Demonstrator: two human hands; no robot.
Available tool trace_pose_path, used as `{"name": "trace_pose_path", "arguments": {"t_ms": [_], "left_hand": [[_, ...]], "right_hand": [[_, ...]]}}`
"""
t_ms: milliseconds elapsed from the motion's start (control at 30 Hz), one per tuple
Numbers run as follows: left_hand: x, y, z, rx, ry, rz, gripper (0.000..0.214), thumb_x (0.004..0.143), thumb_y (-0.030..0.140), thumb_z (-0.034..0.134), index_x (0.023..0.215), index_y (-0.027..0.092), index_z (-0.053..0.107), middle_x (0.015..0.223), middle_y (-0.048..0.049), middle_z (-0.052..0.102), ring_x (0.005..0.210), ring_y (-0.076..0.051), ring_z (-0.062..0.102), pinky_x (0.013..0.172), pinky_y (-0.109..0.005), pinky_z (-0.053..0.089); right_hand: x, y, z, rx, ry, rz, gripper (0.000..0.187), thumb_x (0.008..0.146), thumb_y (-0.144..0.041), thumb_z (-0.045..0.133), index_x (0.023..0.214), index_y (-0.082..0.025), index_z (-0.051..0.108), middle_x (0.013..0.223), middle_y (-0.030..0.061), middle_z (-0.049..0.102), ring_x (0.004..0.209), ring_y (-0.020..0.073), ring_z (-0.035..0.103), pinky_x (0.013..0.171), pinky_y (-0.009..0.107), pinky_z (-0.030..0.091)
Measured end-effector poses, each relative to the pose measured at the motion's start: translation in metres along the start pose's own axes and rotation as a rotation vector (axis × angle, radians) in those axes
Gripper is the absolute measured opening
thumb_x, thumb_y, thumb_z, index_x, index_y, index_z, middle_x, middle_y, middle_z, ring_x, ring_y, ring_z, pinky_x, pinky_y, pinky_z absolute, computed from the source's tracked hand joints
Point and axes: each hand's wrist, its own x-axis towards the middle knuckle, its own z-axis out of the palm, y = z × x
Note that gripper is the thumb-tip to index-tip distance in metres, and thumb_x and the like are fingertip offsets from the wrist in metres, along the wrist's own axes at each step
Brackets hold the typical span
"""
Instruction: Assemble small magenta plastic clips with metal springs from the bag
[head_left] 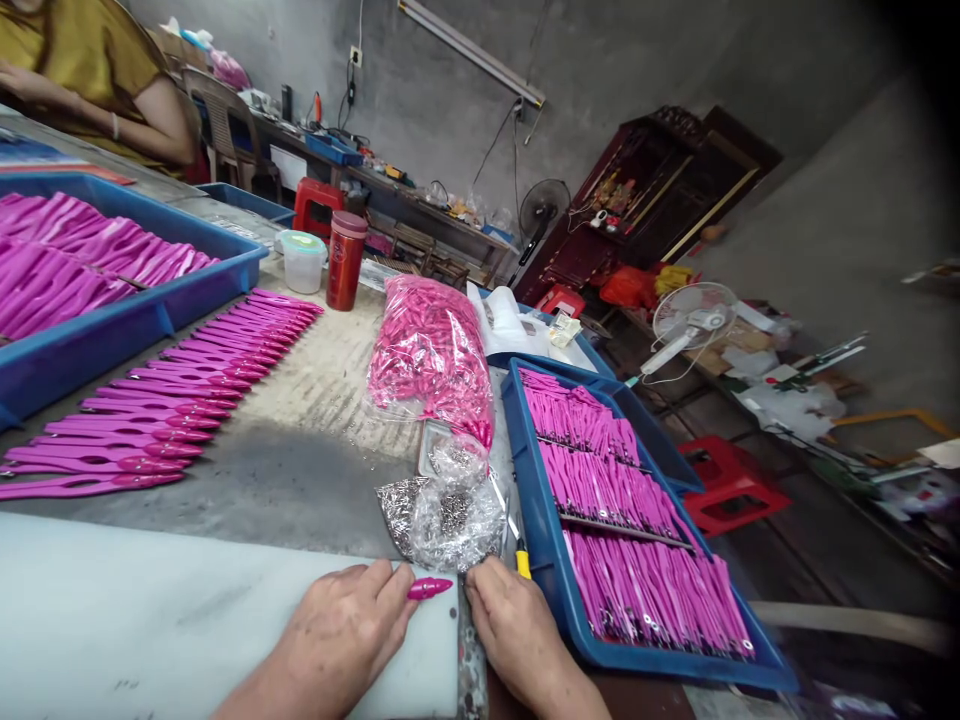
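At the far left a blue tray holds heaps of long pink handles, and beyond it a person in a mustard top sits at the table. Just right of that tray, a row of pink handles lies fanned out on the grey table. Nearer the camera, a pale foam pad covers the table edge, and the left hand rests on it with fingers curled together, pinching a small pink cap at its fingertips. Behind the cap lies a clear bag of small metal parts, with a big bag of pink caps and a red cup further back. The right hand lies just right of the cap, fingers bent down at the metal-parts bag; whether it grips anything cannot be told. A yellow-handled tool lies beside it, against a second blue tray filled with pink handles.
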Motion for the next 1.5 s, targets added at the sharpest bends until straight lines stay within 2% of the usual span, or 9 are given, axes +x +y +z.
{"name": "trace_pose_path", "arguments": {"t_ms": [133, 267, 467, 667, 833, 1067, 1267, 1500], "left_hand": [[0.000, 0.000, -0.001, -0.008, -0.010, 0.003, 0.028, 0.091, 0.015, 0.025, 0.077, 0.020, 0.049, 0.054, 0.0038, 0.053, 0.042, -0.014, 0.056, 0.041, -0.026, 0.041], [-0.001, 0.000, -0.003, -0.013, -0.033, 0.011, 0.024, 0.086, 0.010, 0.029, 0.076, 0.020, 0.049, 0.055, 0.0031, 0.054, 0.043, -0.015, 0.057, 0.042, -0.027, 0.044], [-0.002, 0.002, 0.000, -0.001, -0.055, -0.015, 0.017, 0.080, 0.010, 0.038, 0.076, 0.020, 0.050, 0.055, 0.0029, 0.054, 0.042, -0.016, 0.056, 0.039, -0.027, 0.045], [-0.003, 0.001, 0.001, -0.010, -0.085, -0.005, 0.010, 0.077, 0.011, 0.046, 0.075, 0.020, 0.050, 0.056, 0.0025, 0.055, 0.044, -0.017, 0.057, 0.040, -0.028, 0.047], [-0.005, 0.002, 0.002, -0.009, -0.073, 0.001, 0.010, 0.078, 0.010, 0.046, 0.076, 0.019, 0.051, 0.057, 0.0021, 0.055, 0.044, -0.017, 0.057, 0.041, -0.029, 0.047], [-0.005, 0.004, 0.005, 0.018, -0.107, 0.000, 0.011, 0.074, 0.008, 0.051, 0.073, 0.019, 0.050, 0.056, 0.0024, 0.055, 0.043, -0.018, 0.056, 0.040, -0.029, 0.047], [-0.007, 0.005, 0.005, 0.029, -0.143, -0.014, 0.013, 0.074, 0.007, 0.050, 0.072, 0.020, 0.049, 0.058, 0.0027, 0.056, 0.046, -0.018, 0.057, 0.041, -0.029, 0.046], [-0.005, 0.006, 0.006, 0.054, -0.153, 0.017, 0.016, 0.072, 0.005, 0.054, 0.072, 0.020, 0.048, 0.059, 0.0033, 0.056, 0.046, -0.017, 0.056, 0.041, -0.028, 0.044]], "right_hand": [[0.000, -0.003, 0.004, -0.082, 0.006, 0.009, 0.025, 0.074, -0.001, 0.036, 0.068, -0.018, 0.053, 0.063, 0.0045, 0.060, 0.054, 0.0186, 0.060, 0.050, 0.027, 0.034], [-0.001, -0.004, 0.005, -0.068, -0.007, 0.043, 0.027, 0.074, 0.000, 0.033, 0.068, -0.019, 0.051, 0.063, 0.0050, 0.061, 0.055, 0.0195, 0.061, 0.050, 0.027, 0.034], [-0.001, -0.008, -0.016, 0.219, -0.030, 0.135, 0.022, 0.083, -0.014, 0.029, 0.066, -0.022, 0.040, 0.062, 0.0033, 0.057, 0.054, 0.0166, 0.057, 0.050, 0.024, 0.039], [0.006, -0.026, -0.029, 0.430, -0.036, 0.120, 0.020, 0.084, -0.021, 0.027, 0.065, -0.023, 0.034, 0.060, 0.0012, 0.053, 0.055, 0.0153, 0.054, 0.050, 0.022, 0.041], [0.013, -0.037, -0.027, 0.420, -0.017, 0.087, 0.021, 0.083, -0.018, 0.028, 0.065, -0.022, 0.038, 0.060, 0.0021, 0.054, 0.055, 0.0157, 0.055, 0.050, 0.023, 0.041], [0.016, -0.039, -0.023, 0.316, -0.031, 0.027, 0.022, 0.081, -0.013, 0.030, 0.066, -0.021, 0.043, 0.061, 0.0039, 0.058, 0.055, 0.0162, 0.058, 0.051, 0.023, 0.041], [0.017, -0.041, -0.019, 0.249, -0.065, 0.031, 0.023, 0.081, -0.012, 0.030, 0.067, -0.020, 0.046, 0.063, 0.0052, 0.059, 0.056, 0.0175, 0.059, 0.050, 0.025, 0.038], [0.019, -0.043, -0.020, 0.238, -0.032, 0.056, 0.021, 0.079, -0.011, 0.034, 0.064, -0.021, 0.045, 0.060, 0.0021, 0.058, 0.052, 0.0153, 0.058, 0.049, 0.023, 0.035]]}}
